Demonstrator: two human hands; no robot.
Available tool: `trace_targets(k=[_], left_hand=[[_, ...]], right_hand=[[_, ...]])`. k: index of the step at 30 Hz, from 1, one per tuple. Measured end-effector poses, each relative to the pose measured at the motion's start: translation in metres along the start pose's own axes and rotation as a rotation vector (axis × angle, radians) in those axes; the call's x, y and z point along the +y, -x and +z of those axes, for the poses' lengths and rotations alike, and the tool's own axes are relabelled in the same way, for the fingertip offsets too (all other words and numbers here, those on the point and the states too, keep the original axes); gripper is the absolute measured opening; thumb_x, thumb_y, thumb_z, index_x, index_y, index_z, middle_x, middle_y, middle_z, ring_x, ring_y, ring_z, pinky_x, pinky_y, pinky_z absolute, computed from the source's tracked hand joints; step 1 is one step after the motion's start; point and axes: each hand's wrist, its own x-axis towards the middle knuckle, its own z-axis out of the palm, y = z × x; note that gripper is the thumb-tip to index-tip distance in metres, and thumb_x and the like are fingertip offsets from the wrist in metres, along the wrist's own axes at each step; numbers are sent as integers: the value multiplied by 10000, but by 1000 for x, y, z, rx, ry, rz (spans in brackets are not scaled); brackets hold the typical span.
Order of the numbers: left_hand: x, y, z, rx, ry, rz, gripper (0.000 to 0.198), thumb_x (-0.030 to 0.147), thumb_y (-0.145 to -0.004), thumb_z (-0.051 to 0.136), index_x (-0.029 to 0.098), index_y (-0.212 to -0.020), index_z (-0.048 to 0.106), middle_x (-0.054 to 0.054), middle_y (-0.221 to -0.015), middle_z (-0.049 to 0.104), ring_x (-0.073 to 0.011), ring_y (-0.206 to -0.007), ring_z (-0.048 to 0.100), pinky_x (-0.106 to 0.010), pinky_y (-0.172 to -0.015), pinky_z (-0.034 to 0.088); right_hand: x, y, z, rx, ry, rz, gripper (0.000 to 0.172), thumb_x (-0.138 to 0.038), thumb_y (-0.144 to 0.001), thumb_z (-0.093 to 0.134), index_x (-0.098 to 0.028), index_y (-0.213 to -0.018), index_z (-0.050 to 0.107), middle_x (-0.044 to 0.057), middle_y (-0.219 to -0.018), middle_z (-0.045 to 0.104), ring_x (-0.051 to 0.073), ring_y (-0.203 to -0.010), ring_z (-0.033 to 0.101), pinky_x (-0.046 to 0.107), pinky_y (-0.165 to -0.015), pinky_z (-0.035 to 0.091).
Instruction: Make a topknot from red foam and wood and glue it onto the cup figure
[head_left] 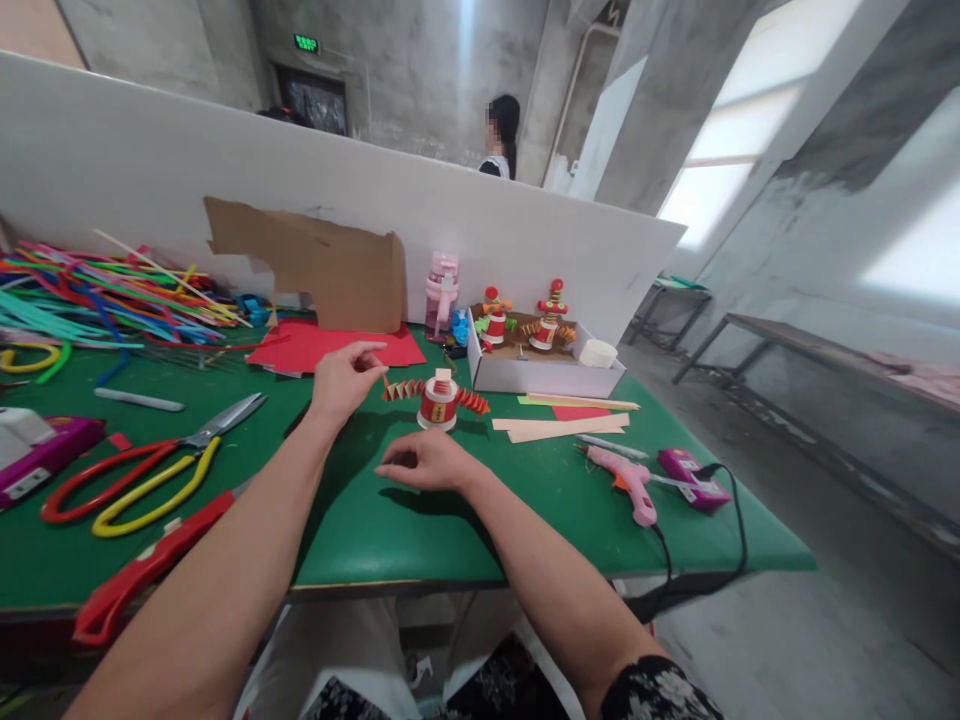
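Note:
A small paper-cup figure (437,408), red and white with a gold label, stands on the green table with a small pale paper piece on top. Accordion-folded paper strips stick out from both its sides. My left hand (347,383) hovers beside the tip of the left folded strip (405,389), thumb and fingers apart, apparently holding nothing. In front of the cup, my right hand (429,462) is loosely curled, with a gap between thumb and fingers and nothing seen in it.
Right: pale paper strips (562,428), pink glue gun (626,480), purple power strip (694,480) with a cord. Behind: white box (544,377) with two finished-looking figures, pink bottle (441,295), red paper (337,348), cardboard (330,270). Left: scissors (196,440), red-handled cutter (157,560), pipe cleaners (120,295).

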Motion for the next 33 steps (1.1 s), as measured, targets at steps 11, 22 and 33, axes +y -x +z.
trace_targets(k=[11, 22, 33], left_hand=[[-5, -1, 3, 1, 179, -86, 377, 377, -672, 684, 166, -979, 741, -44, -750, 743, -198, -729, 695, -287, -718, 542], [5, 3, -5, 143, -110, 6, 354, 392, -819, 545, 175, -1034, 724, 7, -611, 603, -171, -615, 583, -289, -691, 487], [17, 11, 3, -1, -126, 197, 249, 380, -820, 550, 220, -798, 740, -55, -841, 744, -229, -926, 658, -346, -946, 490]], right_hand=[[-1, 0, -1, 4, -6, -3, 158, -283, -865, 704, -133, -823, 733, -50, -572, 574, 79, -564, 486, 192, -574, 342], [-5, 0, 0, -44, -28, -28, 126, -258, -854, 705, -139, -832, 738, -42, -623, 609, 80, -575, 501, 190, -574, 356], [-2, -4, 5, -121, 10, -95, 40, -174, -840, 701, -163, -815, 730, -1, -770, 685, 102, -688, 577, 195, -673, 413]])
